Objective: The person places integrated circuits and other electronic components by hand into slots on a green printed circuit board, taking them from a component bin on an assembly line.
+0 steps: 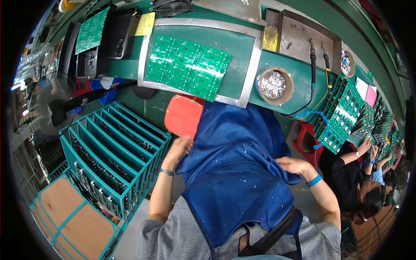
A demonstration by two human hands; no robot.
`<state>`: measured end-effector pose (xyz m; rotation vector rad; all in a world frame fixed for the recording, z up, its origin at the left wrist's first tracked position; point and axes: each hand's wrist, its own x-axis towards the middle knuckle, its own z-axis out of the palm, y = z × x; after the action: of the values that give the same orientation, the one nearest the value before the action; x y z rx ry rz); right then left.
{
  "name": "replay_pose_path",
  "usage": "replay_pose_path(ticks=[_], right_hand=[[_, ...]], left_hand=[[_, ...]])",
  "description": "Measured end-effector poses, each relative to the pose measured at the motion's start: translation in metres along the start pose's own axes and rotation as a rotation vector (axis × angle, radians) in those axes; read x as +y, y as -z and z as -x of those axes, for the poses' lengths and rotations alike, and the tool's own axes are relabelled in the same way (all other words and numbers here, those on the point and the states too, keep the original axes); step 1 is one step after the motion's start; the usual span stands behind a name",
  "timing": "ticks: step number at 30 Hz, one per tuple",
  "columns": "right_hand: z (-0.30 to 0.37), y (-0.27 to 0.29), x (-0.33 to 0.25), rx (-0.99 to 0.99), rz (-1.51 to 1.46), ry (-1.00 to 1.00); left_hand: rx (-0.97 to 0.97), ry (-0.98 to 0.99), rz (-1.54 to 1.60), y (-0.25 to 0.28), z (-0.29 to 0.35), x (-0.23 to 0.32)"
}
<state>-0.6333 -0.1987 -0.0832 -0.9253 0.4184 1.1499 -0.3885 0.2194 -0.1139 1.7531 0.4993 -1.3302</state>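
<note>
A blue apron (238, 160) covers my lap. Its right edge is pinched in my right hand (294, 166), which has a blue band at the wrist. My left hand (179, 149), closed with curled fingers, is at the apron's left edge beside a red stool seat (184, 115); its fingertips are partly hidden. In front of me a green circuit board panel (188, 67) lies flat, slightly turned, within a metal-edged frame (255, 65) on the bench. Neither hand touches the panel.
At left stands a green rack (125, 149) of boards, with a fan (54, 106) behind it. A round pot (277, 86) of metal scraps, soldering irons (313, 65) and a metal tray (303, 32) sit on the bench's right. Upright boards (342, 112) and co-workers (364, 190) are farther right.
</note>
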Motion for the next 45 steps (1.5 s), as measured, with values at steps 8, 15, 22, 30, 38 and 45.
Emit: replay_pose_path(ticks=[8, 15, 22, 30, 38, 45], right_hand=[[-0.105, 0.03, 0.053, 0.462, -0.432, -0.025], [-0.364, 0.064, 0.172, 0.588, 0.928, -0.177], [-0.506, 0.012, 0.124, 1.029, 0.756, 0.092], [-0.446, 0.118, 0.112, 1.339, 0.549, 0.441], [-0.379, 0.066, 0.078, 1.378, 0.837, -0.206], [-0.252, -0.113, -0.126, 1.014, 0.779, 0.388]], left_hand=[[-0.019, -0.429, 0.649, -0.039, -0.119, 0.103], [-0.558, -0.535, 0.318, -0.092, -0.376, 0.231], [-0.53, -0.415, 0.165, -0.009, -0.456, 0.189], [-0.31, -0.268, 0.075, 0.154, -0.446, 0.059], [0.003, -0.161, -0.082, 0.32, -0.415, -0.089], [-0.044, -0.437, -0.496, 0.312, -0.237, 0.041]])
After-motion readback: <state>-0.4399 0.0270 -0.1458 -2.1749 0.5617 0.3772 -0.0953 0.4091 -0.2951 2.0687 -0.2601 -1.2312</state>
